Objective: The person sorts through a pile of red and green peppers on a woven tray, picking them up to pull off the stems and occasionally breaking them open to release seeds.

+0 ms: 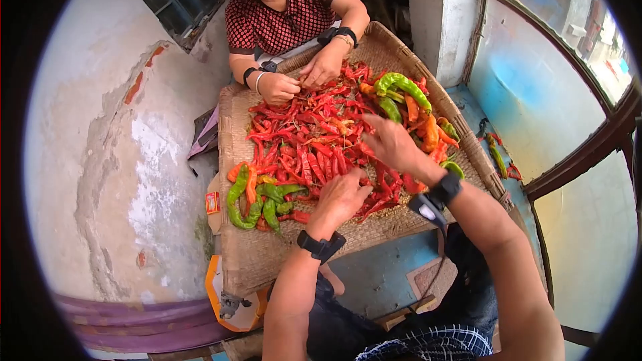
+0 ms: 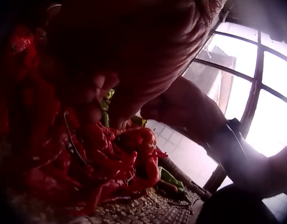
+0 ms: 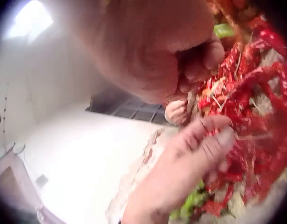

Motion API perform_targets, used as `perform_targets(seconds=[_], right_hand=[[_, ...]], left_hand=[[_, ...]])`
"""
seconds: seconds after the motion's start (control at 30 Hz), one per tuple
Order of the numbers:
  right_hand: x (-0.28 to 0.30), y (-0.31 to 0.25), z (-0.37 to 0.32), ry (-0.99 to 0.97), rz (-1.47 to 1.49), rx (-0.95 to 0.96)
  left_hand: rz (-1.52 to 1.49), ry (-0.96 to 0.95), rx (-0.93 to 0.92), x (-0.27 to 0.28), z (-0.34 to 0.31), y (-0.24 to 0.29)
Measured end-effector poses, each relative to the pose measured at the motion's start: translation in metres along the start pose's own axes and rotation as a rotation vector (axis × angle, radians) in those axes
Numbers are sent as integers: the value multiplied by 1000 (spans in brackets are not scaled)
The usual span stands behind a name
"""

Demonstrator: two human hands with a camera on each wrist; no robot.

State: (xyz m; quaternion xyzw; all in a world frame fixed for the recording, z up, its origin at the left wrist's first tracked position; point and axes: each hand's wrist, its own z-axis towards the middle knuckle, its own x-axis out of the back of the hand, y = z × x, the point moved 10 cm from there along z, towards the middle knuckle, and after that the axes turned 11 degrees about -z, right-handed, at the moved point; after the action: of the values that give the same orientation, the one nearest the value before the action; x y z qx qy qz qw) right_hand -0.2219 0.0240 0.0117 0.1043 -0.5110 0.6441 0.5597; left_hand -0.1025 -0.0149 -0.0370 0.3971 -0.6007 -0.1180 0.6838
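Note:
Red chili peppers (image 1: 321, 154) lie in a broad heap on a woven tray (image 1: 294, 254). Low over the near side of the heap, my left hand (image 1: 341, 199) brings thumb and forefinger together; in the right wrist view a thin pale stem (image 3: 253, 137) sticks out at the thumb tip of that left hand (image 3: 176, 172). My right hand (image 1: 396, 147) is above the heap to the right, blurred, with forefinger and thumb apart and no pepper showing between them. In the right wrist view its other fingers (image 3: 199, 65) bend under the palm.
Green peppers (image 1: 244, 204) lie at the tray's left; larger green and orange peppers (image 1: 404, 87) are at the right. Across the tray another person (image 1: 287, 13) works with both hands over the heap. A window (image 1: 535, 80) stands at right, a peeling wall (image 1: 120, 160) at left.

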Motion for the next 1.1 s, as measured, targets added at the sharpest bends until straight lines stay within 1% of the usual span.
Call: perform_targets(seconds=[0.03,0.07,0.13,0.17,0.23,0.27,0.33,0.37,0.43,0.47,0.53,0.57,0.67,0.77,0.8,0.87,0.9,0.93,0.97,1.0,1.03,1.07,1.1], right_hand=[[-4,16,14,32,-23,-4],[-7,26,28,-13,8,-52],[6,35,41,120,-61,-61],[5,37,39,117,-60,-54],[-2,32,28,-54,-33,-55],[3,27,18,-56,-35,-53],[-19,19,-17,-364,-331,-61],[-22,18,-30,-359,-333,-59],[-24,12,-48,-265,-482,-2],[-37,15,-55,-372,-523,-17],[-48,14,-61,-416,-522,-12],[-49,15,-61,-413,-518,-11],[-52,20,-64,-420,-436,-54],[-27,7,-53,-310,-359,-9],[-17,2,-53,-313,-358,-10],[6,-10,-49,-230,-261,-4],[19,-18,-49,-133,-187,20],[23,-21,-50,-131,-186,20],[27,-26,-52,-127,-82,21],[29,-28,-53,-121,22,22],[28,-29,-53,-89,123,29],[27,-31,-52,-95,126,24],[22,-30,-52,-157,204,-32]], left_hand=[[-51,-50,-25,-9,1,3],[-52,-61,-22,-13,-1,7],[30,-85,-29,-11,-3,16],[28,-79,-26,-9,-3,13],[-17,-21,-124,-5,-6,15],[-19,-19,-123,-4,-5,14],[-81,-45,-85,-4,-2,10],[-79,-43,-89,-4,-3,13],[-58,-93,-22,-9,-7,12],[-53,-89,-25,-10,-8,10],[-63,-100,-62,-14,-12,10],[-67,-119,-45,-16,-13,6],[-54,-87,-88,-16,-11,4],[-51,-93,-56,-15,-9,4],[-53,-94,-53,-14,-9,6],[-79,-99,16,-11,-9,5],[-76,-99,18,-12,-10,6],[-150,-21,-3,-6,-9,10],[-224,56,-23,1,-9,13],[-223,55,-25,-1,-6,12],[-368,36,-3,-5,-3,7],[-516,13,25,-10,-3,2],[-520,3,-8,-9,-2,6]])
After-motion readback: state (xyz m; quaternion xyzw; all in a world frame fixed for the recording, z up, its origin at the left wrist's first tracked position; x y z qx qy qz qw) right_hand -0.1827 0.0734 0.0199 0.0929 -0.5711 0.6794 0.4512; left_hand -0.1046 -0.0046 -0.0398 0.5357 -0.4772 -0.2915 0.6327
